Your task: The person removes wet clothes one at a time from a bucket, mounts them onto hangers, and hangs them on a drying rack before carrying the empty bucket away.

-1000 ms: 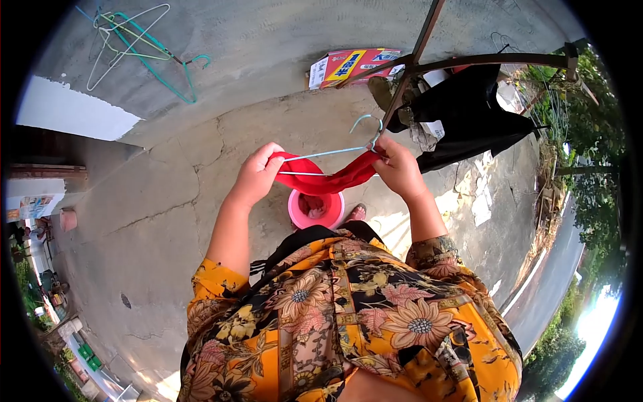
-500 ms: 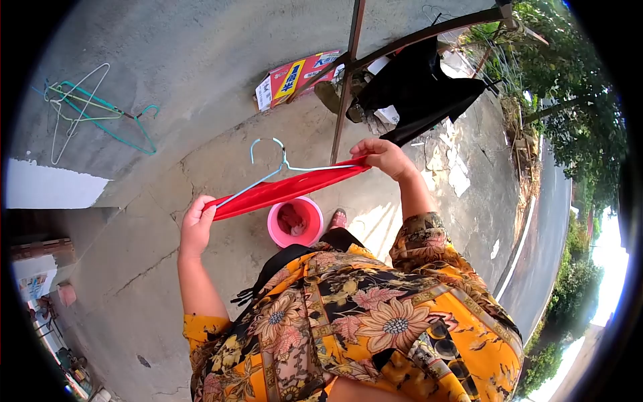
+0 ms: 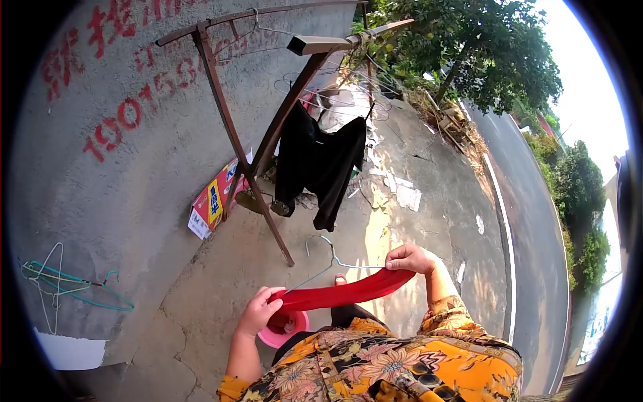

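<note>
Cloth [image 3: 348, 293] (hanger [image 3: 334, 260] too) lower in view

Outdoors, a rough grey concrete wall [image 3: 147, 181] spans nine to twelve o'clock, marked with red painted characters and digits [image 3: 114, 127]; a white panel [image 3: 70, 350] shows at eight o'clock. A brown metal drying rack [image 3: 250, 169] stands towards eleven o'clock on a cracked concrete floor [image 3: 207, 281]. A leafy tree [image 3: 482, 60] rises between one and two o'clock. An asphalt road [image 3: 536, 254], edged by a white line [image 3: 512, 281], curves past three o'clock. Bright sky [image 3: 586, 60] glows at two o'clock; sunlight streaks the floor near the centre.
</note>
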Available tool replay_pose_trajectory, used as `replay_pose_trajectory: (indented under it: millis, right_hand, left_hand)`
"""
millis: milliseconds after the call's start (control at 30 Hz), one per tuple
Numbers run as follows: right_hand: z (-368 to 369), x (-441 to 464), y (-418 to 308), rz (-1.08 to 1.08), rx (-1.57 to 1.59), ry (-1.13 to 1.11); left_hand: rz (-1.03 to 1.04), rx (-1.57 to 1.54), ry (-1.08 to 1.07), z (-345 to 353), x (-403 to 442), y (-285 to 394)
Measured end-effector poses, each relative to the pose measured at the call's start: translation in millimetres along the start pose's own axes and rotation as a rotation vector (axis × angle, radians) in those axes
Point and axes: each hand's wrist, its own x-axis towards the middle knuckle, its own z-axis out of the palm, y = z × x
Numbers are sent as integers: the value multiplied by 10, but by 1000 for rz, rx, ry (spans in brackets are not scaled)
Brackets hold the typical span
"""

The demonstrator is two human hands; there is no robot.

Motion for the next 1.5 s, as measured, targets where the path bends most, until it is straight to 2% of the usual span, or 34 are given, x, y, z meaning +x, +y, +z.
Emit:
replay_pose_trajectory:
  millis: [67, 133, 200, 233, 267, 333, 400, 467, 567, 600, 733, 867, 1000, 1067, 1200, 1267, 1367, 1500]
  right_hand:
    - [-342, -9, 150, -22, -55, 63]
    - [-676, 60, 405, 23, -3, 320]
    - [-1189, 216, 708, 20, -38, 243]
    - [-1379, 277, 858, -2, -130, 355]
    - [-1510, 351, 912, -23, -211, 460]
    - [-1895, 399, 955, 8, -139, 491]
    - [-2324, 530, 1086, -52, -105, 575]
    - [-2705, 607, 922, -105, -95, 627]
    - [-3274, 790, 610, -281, -256, 677]
    - [-3475, 903, 585, -286, -119, 658]
    - [-4138, 1122, 156, -397, -196, 785]
    - [-4899, 1484, 29, -354, -249, 912]
    - [-5027, 1612, -618, -406, -339, 958]
    - [-5054, 1708, -944, -536, -405, 960]
    - [-5139, 1955, -1562, -707, -341, 936]
    - [-5187, 2255, -1937, -753, -208, 830]
    - [-5208, 2512, -2113, -757, -288, 784]
    - [-5201, 2717, -1993, -693, -391, 748]
  left_hand:
    - [71, 114, 40, 149, 308, 24]
    - [127, 230, 83, 303, 606, -14]
    - [-79, 64, 165, 326, 857, -99]
    - [-183, -74, 252, 374, 963, -145]
    - [-193, -58, 271, 402, 1063, -160]
    - [-298, -138, 384, 454, 1221, -173]
    - [-291, -129, 447, 598, 1397, -45]
    - [-278, -115, 506, 709, 1517, -21]
    - [-307, -135, 516, 846, 1615, 50]
    - [-310, -132, 520, 863, 1633, 66]
    - [-377, -42, 507, 829, 1648, 159]
    - [-426, -31, 659, 744, 1505, 153]
    - [-443, -124, 750, 718, 1290, -84]
    - [-494, -136, 756, 709, 1248, -131]
    - [-495, -123, 760, 616, 1390, -172]
    - [-426, -105, 812, 524, 1547, -93]
    - [-402, -123, 816, 420, 1611, -54]
    - [-422, -110, 823, 337, 1553, -2]
